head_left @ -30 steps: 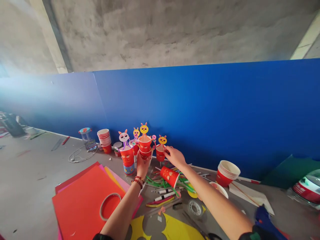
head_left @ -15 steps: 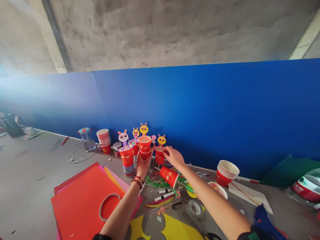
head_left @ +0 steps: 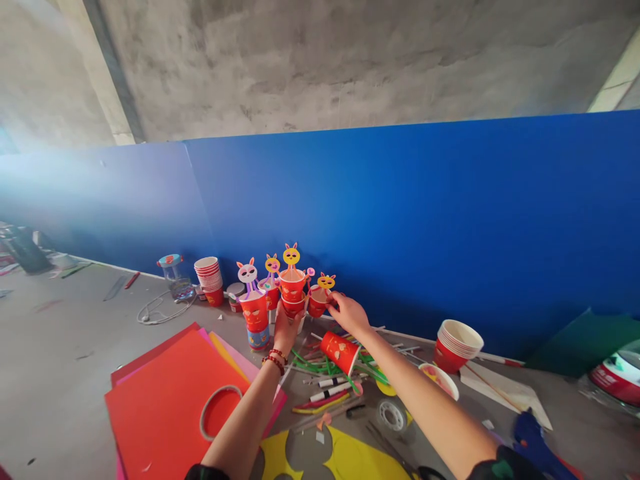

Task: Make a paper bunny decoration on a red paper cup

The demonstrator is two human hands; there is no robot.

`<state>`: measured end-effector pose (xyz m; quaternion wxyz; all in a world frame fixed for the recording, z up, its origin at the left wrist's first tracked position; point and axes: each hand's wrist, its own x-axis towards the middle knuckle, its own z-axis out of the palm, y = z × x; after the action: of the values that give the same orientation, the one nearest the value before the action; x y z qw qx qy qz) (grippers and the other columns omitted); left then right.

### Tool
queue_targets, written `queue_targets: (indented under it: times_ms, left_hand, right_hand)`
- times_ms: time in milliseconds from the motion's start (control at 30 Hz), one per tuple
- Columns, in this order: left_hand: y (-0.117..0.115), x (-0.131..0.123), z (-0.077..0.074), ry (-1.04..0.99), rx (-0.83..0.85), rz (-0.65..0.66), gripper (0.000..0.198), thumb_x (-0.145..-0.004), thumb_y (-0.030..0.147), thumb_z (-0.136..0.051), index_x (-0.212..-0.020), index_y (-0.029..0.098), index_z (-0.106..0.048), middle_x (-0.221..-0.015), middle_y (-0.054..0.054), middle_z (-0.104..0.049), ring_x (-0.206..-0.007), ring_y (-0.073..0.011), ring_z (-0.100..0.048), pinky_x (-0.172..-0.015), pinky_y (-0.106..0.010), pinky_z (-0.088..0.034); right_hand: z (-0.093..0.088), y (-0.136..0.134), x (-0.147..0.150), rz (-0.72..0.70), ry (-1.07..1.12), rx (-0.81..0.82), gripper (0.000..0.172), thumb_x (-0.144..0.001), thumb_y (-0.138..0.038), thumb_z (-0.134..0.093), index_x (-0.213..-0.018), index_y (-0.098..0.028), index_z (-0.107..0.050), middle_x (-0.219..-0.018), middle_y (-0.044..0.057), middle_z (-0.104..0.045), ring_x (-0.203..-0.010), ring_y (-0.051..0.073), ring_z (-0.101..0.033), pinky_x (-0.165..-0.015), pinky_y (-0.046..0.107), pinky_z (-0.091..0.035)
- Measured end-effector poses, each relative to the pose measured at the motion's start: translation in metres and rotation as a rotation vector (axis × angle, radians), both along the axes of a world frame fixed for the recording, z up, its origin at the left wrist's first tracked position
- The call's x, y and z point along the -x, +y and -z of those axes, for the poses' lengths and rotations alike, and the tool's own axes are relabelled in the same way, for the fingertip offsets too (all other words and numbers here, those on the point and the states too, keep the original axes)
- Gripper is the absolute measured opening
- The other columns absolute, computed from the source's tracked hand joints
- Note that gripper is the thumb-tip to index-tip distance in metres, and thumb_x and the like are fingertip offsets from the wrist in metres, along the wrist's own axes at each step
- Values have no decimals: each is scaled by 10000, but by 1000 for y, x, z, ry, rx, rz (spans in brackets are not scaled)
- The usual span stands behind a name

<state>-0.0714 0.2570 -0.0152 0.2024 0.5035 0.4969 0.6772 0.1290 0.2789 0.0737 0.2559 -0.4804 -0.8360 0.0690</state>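
Note:
My left hand (head_left: 287,328) is wrapped round the lower part of a stack of red paper cups (head_left: 293,287), topped by a yellow animal face (head_left: 291,255). With bent fingers, my right hand (head_left: 347,313) grips the right side of another red cup (head_left: 319,301), which carries a yellow face (head_left: 326,281) and leans to the left. To the left of my hands stand a red cup with a white rabbit face (head_left: 247,273) on a blue base (head_left: 258,338) and a smaller cup with a yellow face (head_left: 273,263).
A red cup (head_left: 340,352) lies on its side over green and white straws (head_left: 315,365). Red paper sheets (head_left: 165,407) with a tape ring (head_left: 204,417) lie at the left. Yellow cut paper (head_left: 360,457), a tape roll (head_left: 391,416), stacked cups (head_left: 457,345) and a blue glue gun (head_left: 533,440) are nearer or right.
The cup at my right hand has tipped to the left and its yellow face sits slightly lower. The stack in my left hand has shifted slightly right and up.

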Motion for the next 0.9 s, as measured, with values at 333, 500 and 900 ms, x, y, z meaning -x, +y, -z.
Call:
queue_targets:
  times_ms: [333, 500, 900]
  left_hand:
    - [-1, 1, 3, -7, 27, -8, 529, -803, 293, -697, -1280, 218, -480, -1278, -124, -638, -1170, -292, -613, -1021, -474, -457]
    - [-1, 1, 2, -14, 27, -12, 520, -797, 288, -701, -1269, 224, -492, -1269, -116, -646, -1171, -286, -615, -1023, -465, -460]
    - [-3, 1, 0, -1, 22, -10, 512, -817, 298, -719, -1277, 201, -517, -1216, -115, -664, -1105, -271, -641, -981, -466, -489]
  right_hand:
    - [-8, 1, -5, -35, -7, 25, 215, -982, -346, -585, -1076, -160, -639, -1020, 43, -674, -835, 169, -657, -769, 359, -559]
    - [-4, 0, -4, -40, 20, 28, 220, -988, -346, -574, -1082, -157, -635, -993, 38, -677, -830, 170, -661, -767, 358, -558]
    - [-3, 4, -4, -46, 21, 26, 227, -981, -333, -591, -1119, -158, -633, -1061, 54, -676, -887, 185, -669, -794, 378, -570]
